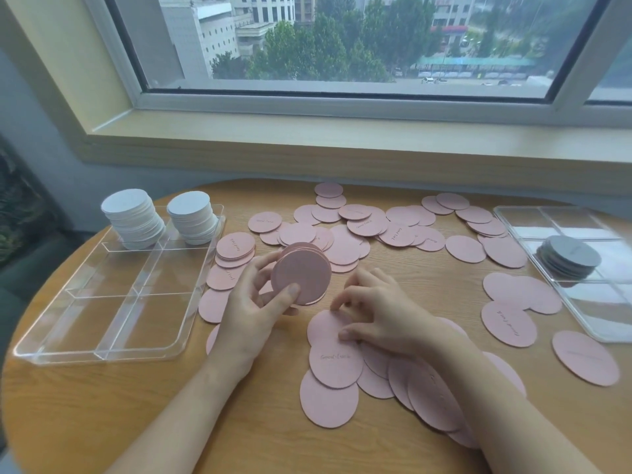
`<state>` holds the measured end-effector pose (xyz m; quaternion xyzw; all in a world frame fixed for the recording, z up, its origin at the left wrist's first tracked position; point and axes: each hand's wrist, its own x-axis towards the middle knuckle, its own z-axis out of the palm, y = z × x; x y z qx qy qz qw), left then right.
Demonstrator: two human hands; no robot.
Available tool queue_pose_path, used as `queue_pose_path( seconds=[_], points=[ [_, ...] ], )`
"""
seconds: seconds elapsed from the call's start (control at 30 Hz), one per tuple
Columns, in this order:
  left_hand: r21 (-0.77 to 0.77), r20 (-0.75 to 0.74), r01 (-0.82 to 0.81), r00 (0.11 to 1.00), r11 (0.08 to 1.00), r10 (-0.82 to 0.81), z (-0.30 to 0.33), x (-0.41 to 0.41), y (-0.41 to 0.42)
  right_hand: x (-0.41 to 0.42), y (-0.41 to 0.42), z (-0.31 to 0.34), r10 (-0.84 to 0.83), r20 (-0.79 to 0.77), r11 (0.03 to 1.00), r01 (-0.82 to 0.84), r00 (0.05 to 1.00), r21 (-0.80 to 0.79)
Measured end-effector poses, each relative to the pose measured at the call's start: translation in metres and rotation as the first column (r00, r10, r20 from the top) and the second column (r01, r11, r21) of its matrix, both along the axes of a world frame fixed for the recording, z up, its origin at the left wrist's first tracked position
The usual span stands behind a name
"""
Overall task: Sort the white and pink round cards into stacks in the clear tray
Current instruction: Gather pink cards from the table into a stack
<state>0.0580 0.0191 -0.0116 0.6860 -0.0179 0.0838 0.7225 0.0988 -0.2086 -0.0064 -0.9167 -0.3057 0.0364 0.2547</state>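
The left hand (254, 302) grips a stack of pink cards (301, 273) above the wooden surface (102, 405). The right hand (376, 313) has its fingers (345, 334) curled, pinching a loose pink card (328, 328). Two white stacks (133, 222) stand in the clear tray (102, 354), far left.

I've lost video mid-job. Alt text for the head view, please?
The left hand holds a stack of pink cards upright while the right hand's fingers pinch at a loose pink card on the wooden table. The clear tray at left holds two white stacks in its far compartments.
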Motion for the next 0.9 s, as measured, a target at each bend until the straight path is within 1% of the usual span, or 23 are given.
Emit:
queue_pose_path(
  seconds=[0.17, 0.27, 0.33, 0.37, 0.43, 0.5, 0.53, 0.67, 0.8, 0.9],
  points=[
    [0.026, -0.001, 0.024, 1.000, 0.999, -0.024, 0.000, -0.001, 0.001, 0.000, 0.002, -0.002, 0.015, -0.035, 0.999, -0.014, 0.999, 0.041],
    [0.021, -0.003, 0.028, 1.000, 0.999, -0.028, 0.001, -0.002, 0.001, -0.002, 0.004, -0.005, 0.018, 0.010, 0.998, -0.019, 1.000, 0.055],
    [0.020, -0.003, 0.026, 1.000, 0.999, -0.026, 0.001, -0.002, 0.001, -0.003, 0.003, -0.002, 0.024, 0.010, 0.998, -0.024, 1.000, 0.056],
    [0.018, -0.006, 0.024, 1.000, 1.000, -0.023, 0.001, -0.001, 0.001, -0.003, 0.001, 0.000, 0.036, -0.012, 0.998, -0.036, 0.999, 0.042],
    [0.018, -0.007, 0.023, 1.000, 1.000, -0.023, 0.001, -0.001, 0.001, -0.005, 0.000, 0.005, 0.063, -0.038, 0.997, -0.064, 0.997, -0.037],
    [0.023, -0.003, 0.029, 1.000, 0.999, -0.029, 0.001, 0.000, 0.001, -0.006, 0.001, 0.007, 0.067, -0.014, 0.990, -0.068, 0.998, -0.124],
    [0.023, -0.004, 0.028, 1.000, 0.999, -0.028, 0.000, 0.000, 0.001, -0.007, 0.002, 0.008, 0.062, -0.004, 0.989, -0.062, 0.998, -0.136],
    [0.022, -0.008, 0.032, 0.999, 0.999, -0.032, -0.001, 0.001, 0.001, -0.006, 0.004, 0.009, 0.035, -0.036, 0.996, -0.038, 0.999, -0.085],
    [0.019, -0.009, 0.037, 0.999, 0.999, -0.036, -0.001, 0.001, 0.001, -0.008, 0.005, 0.007, -0.005, -0.092, 1.000, 0.006, 0.996, 0.008],
    [0.012, -0.004, 0.028, 1.000, 1.000, -0.028, -0.001, 0.001, 0.001, -0.010, 0.005, 0.011, -0.062, -0.215, 0.988, 0.091, 0.975, 0.128]
  ],
)
